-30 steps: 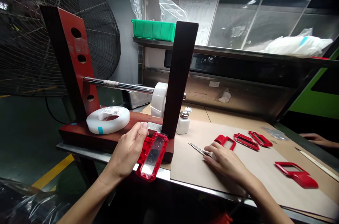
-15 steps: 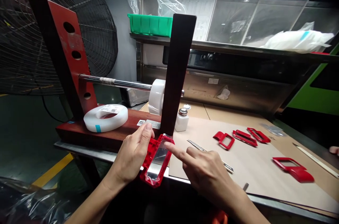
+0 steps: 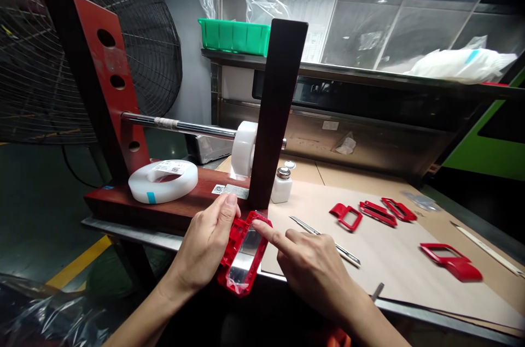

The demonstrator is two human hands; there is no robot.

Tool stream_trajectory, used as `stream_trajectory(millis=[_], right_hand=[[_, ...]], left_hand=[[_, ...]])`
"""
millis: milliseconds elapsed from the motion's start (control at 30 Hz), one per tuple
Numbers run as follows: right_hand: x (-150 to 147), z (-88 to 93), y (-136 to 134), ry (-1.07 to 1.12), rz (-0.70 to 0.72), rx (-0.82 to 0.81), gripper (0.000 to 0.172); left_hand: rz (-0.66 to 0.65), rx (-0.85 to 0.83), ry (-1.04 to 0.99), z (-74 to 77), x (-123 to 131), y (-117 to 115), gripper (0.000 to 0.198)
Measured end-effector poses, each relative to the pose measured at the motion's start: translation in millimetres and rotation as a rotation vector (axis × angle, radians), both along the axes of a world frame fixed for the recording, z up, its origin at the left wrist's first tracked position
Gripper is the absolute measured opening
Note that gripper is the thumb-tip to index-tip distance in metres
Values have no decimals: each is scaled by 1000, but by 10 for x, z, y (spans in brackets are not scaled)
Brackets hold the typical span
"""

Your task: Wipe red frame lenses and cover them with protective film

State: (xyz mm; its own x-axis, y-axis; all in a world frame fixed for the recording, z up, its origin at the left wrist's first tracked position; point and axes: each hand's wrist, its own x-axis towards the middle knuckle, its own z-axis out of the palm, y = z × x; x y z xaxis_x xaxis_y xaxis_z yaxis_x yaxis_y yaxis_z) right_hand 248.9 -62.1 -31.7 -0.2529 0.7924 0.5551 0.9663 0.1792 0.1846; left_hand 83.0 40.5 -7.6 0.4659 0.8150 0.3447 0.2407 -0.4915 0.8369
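My left hand grips a red plastic frame by its left side, above the table's front edge. A clear film lies across the frame's long opening, wrinkled at its lower end. The index finger of my right hand is stretched out and touches the film near the frame's top end; its other fingers are curled, and nothing shows in them. Just right of that hand a thin knife lies on the brown paper.
A dark red stand carries a film roll on a metal rod; another roll lies on its base. A white bottle stands beside it. Several red parts lie on the paper at right. A ruler lies beyond.
The red frame is tilted slightly differently and sits a little lower. My right index finger has shifted slightly left along the film's top end. The left hand still grips the frame.
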Motion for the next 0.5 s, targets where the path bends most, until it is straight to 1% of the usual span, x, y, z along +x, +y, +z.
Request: stream_trajectory(millis=[100,167,267,333,367,433,500], right_hand=[[-11,1,4,90,21,-13,61],[-22,1,-8,212,100,-38,61],[-55,-5,-46,504,263,-48,58],[-87,-27,-67,758,288,-33,52],[-102,-46,-73,876,272,-34,48],[-126,-105,-75,1050,257,-76,36],[-145,-183,-77,1163,310,-164,31]], left_hand=[[9,-1,-2,-4,-6,-10,40],[10,-19,-18,-1,-10,-16,40],[-3,-83,-74,12,-9,-33,41],[-7,-156,-134,21,-2,-65,41],[-11,-216,-171,24,4,-91,40],[-46,-404,-247,23,25,-171,38],[-129,-640,-312,-1,58,-284,39]])
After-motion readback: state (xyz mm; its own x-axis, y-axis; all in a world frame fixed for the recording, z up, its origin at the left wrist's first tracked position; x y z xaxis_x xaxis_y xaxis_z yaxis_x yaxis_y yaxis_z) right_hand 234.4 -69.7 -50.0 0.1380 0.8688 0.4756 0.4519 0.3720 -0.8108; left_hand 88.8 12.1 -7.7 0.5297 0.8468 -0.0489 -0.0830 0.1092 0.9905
